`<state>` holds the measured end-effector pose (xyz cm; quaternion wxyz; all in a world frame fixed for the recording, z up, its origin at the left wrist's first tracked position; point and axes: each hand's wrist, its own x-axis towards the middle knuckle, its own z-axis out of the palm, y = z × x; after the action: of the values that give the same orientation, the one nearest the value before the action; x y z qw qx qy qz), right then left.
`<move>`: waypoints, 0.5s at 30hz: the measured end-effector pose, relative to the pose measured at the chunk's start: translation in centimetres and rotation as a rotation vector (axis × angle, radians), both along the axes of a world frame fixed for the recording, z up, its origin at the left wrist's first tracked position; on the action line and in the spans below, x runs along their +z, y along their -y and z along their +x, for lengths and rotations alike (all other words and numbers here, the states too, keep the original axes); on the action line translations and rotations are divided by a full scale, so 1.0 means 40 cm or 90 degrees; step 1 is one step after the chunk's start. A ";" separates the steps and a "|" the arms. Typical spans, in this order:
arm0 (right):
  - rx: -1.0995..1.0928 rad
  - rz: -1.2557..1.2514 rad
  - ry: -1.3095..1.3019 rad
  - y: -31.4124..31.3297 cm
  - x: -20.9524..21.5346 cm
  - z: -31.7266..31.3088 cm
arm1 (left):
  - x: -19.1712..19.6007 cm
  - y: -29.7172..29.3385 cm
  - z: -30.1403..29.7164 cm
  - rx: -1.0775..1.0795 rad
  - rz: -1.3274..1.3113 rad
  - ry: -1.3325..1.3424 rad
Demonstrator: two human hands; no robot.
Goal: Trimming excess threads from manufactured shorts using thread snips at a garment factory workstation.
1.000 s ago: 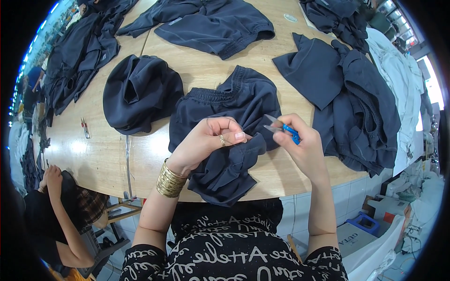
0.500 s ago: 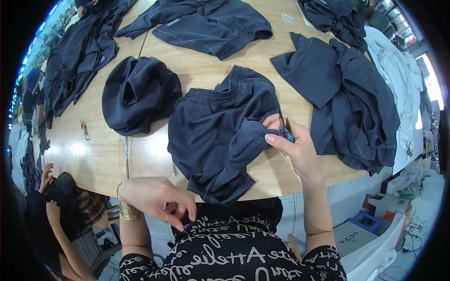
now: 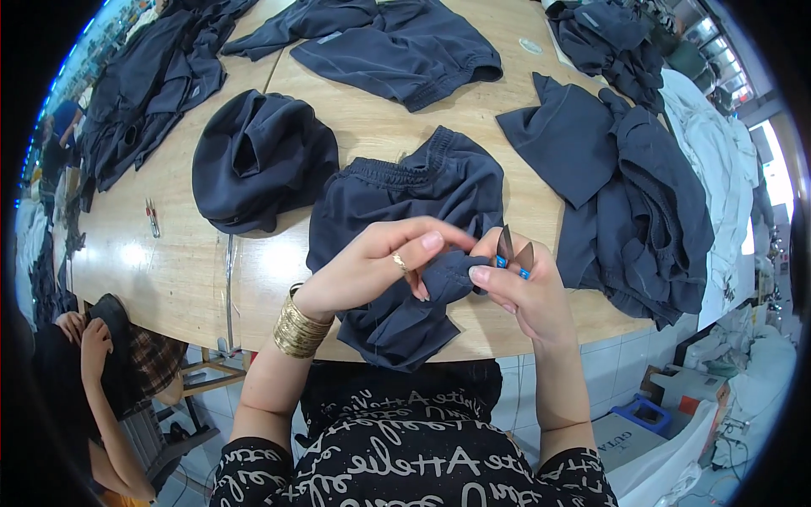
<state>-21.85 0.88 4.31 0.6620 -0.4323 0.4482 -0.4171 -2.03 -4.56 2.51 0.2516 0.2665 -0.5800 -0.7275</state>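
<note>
Dark navy elastic-waisted shorts (image 3: pixel 414 182) lie bunched in front of me, a gathered part lifted at their near right. My right hand (image 3: pixel 528 291) pinches that lifted fabric between thumb and forefinger. It also holds small blue-handled scissors (image 3: pixel 515 263), their two blades pointing up and apart. From the left, my left hand (image 3: pixel 384 262) reaches over the shorts, with a ring on a finger and gold bangles at the wrist. Its forefinger stretches toward the pinched edge and its thumb stands apart. Some of its fingertips are hidden by fabric or the hand itself.
A rounded bundle of dark fabric (image 3: pixel 262 160) sits to the left, small red-handled snips (image 3: pixel 152 218) beyond it. More dark garments (image 3: pixel 397 51) lie at the back, and a pile (image 3: pixel 650 220) stands at the right. At the lower left a co-worker's hands (image 3: pixel 89 334) handle dark cloth.
My left hand has moved up and right from the table's front edge onto the shorts, near my right hand. The right hand keeps its pinch and the scissors.
</note>
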 end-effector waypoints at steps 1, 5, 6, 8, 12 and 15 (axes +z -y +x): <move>-0.008 -0.007 -0.018 -0.003 0.001 -0.002 | 0.009 -0.001 -0.006 -0.009 0.001 0.002; -0.023 0.024 -0.030 -0.004 0.018 -0.003 | -0.019 -0.003 0.003 0.005 -0.033 -0.008; -0.022 0.025 -0.029 -0.004 0.020 -0.001 | -0.015 -0.006 0.008 0.004 -0.032 -0.006; -0.011 0.005 -0.046 -0.003 0.020 -0.002 | -0.006 -0.011 0.012 0.004 -0.031 -0.002; 0.009 0.001 -0.060 0.000 0.017 -0.015 | 0.014 -0.022 0.012 -0.007 0.017 -0.015; 0.018 -0.010 -0.059 0.000 0.020 -0.012 | 0.028 -0.027 0.016 -0.009 0.024 -0.013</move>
<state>-22.34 0.89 5.10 0.6431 -0.4629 0.4687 -0.3906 -1.39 -3.50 3.61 0.2474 0.2598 -0.5654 -0.7427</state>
